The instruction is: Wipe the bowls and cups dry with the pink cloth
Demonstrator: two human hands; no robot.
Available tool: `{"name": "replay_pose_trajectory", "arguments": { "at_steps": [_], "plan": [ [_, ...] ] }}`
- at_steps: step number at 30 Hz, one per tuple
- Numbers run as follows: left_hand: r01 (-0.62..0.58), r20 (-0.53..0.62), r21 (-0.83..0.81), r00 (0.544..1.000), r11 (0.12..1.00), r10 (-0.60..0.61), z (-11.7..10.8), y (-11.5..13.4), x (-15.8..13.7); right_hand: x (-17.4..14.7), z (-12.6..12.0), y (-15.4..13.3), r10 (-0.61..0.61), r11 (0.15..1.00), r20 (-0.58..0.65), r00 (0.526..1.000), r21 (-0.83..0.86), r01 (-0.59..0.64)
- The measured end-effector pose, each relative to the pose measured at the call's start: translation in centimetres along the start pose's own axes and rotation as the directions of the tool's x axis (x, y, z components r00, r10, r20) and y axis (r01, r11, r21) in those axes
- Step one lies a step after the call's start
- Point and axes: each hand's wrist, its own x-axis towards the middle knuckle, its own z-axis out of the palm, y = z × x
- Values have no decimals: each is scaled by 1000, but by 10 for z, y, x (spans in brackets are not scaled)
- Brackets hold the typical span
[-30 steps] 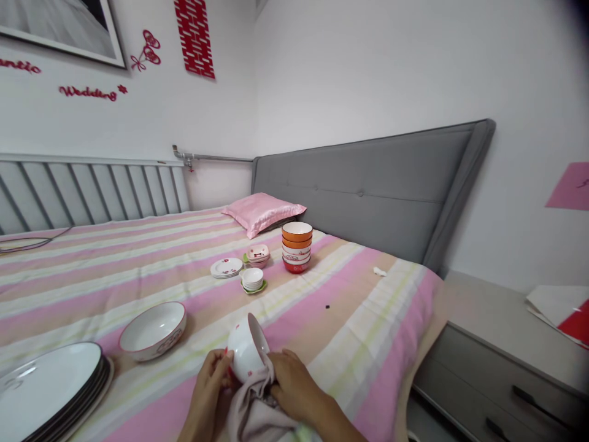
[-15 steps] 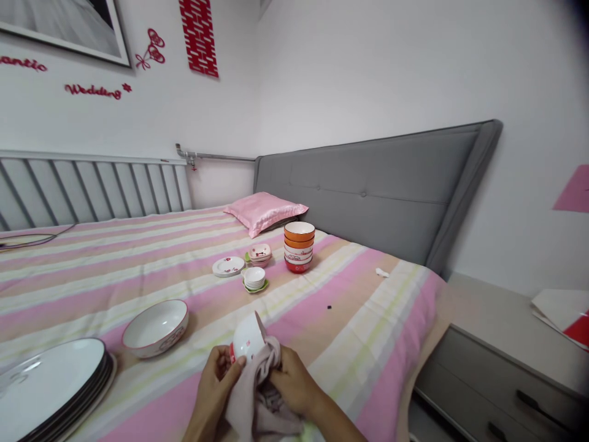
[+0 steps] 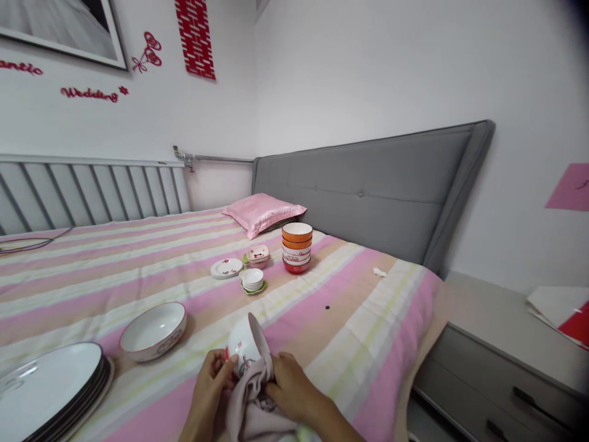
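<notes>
A small white bowl (image 3: 243,341) with red and dark print is tilted on its side above the bed, its opening turned to the right. My left hand (image 3: 215,376) is closed around its base and lower wall. In my right hand (image 3: 291,382) is a bunched pinkish-grey cloth (image 3: 248,402), gripped at the bowl's rim and partly tucked inside. The cloth hangs below the bowl and hides part of its near side. To the left, a larger white bowl (image 3: 154,331) with a red rim stands upright on the bedspread.
Stacked oval plates (image 3: 50,374) lie at the near left. Farther off are a tall bowl stack (image 3: 297,248), small plates (image 3: 226,268), small dishes (image 3: 257,255) and tiny cups (image 3: 253,280). A pink pillow (image 3: 263,213) rests by the grey headboard (image 3: 368,184); a nightstand (image 3: 497,374) stands right.
The small bowl has turned slightly in my left hand, showing more of its dark print. My right hand, still on the cloth, has shifted a little at the rim. The view has moved slightly.
</notes>
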Motion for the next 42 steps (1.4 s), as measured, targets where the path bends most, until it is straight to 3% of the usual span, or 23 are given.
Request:
{"name": "replay_pose_trajectory", "arguments": {
  "at_steps": [9, 14, 19, 22, 26, 30, 35, 42],
  "plan": [
    [87, -14, -103, 996, 991, -89, 1, -1, 2, 3, 10, 19, -23, 990, -18, 1000, -139, 20],
    [94, -24, -115, 995, 989, -97, 0, -2, 2, 3, 13, 23, -36, 994, -41, 998, -109, 31],
    [-1, -18, 8, 1000, 1000, 1, -3, -3, 4, 1, 9, 16, -68, 998, -51, 996, -20, 67],
    [-53, -2, 65, 999, 996, 53, -4, -2, 3, 3, 6, 7, -46, 990, -62, 997, 133, 54],
    [-98, 64, 80, 994, 992, 93, -3, -1, 2, 5, 3, -1, -38, 905, -52, 998, 421, 57],
    [-99, 83, 94, 992, 991, 92, -4, -4, 4, 5, 2, -3, -16, 863, -80, 997, 503, 54],
    [-73, 80, 68, 995, 995, 68, -5, -10, 6, 2, -1, -4, -7, 923, -16, 1000, 386, 13],
    [-31, 29, 52, 999, 998, 29, -2, -4, 2, -1, -4, 1, 8, 1000, 31, 999, -24, -7]
  ]
}}
